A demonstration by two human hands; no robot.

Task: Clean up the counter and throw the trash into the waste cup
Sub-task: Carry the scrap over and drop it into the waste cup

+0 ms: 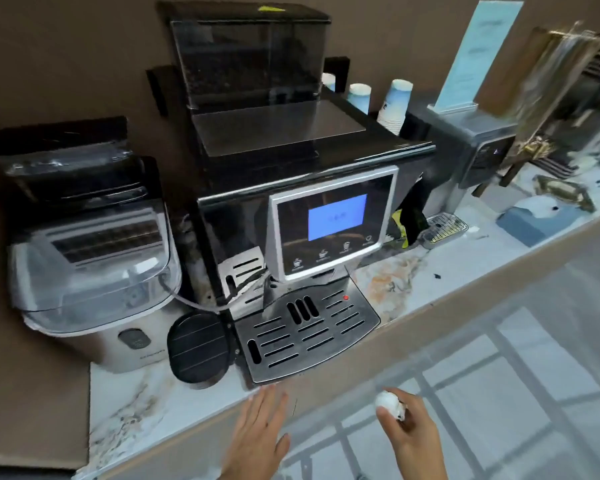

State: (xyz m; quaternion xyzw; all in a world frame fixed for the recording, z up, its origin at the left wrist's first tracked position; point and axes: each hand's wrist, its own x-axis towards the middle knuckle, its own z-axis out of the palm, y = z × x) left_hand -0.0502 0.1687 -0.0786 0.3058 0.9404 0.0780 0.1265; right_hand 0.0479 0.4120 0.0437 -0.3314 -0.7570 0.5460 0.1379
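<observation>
My right hand (411, 436) is shut on a crumpled white paper ball (388, 403) and hangs off the counter's front edge, over the tiled floor. My left hand (258, 433) is flat with fingers spread and empty, its fingertips at the counter's front edge just below the coffee machine's drip tray (305, 336). The marble counter (430, 268) carries an orange-brown stain (390, 282) right of the machine and small dark specks (437, 276) further right. I cannot tell which cup is the waste cup.
A big black coffee machine (302, 188) fills the middle, an ice maker (87, 258) stands at its left, and a round black lid (198, 348) lies between them. Stacked paper cups (394, 105), a water dispenser (478, 150) with a small drip tray (442, 228) and a blue tissue box (534, 216) are to the right.
</observation>
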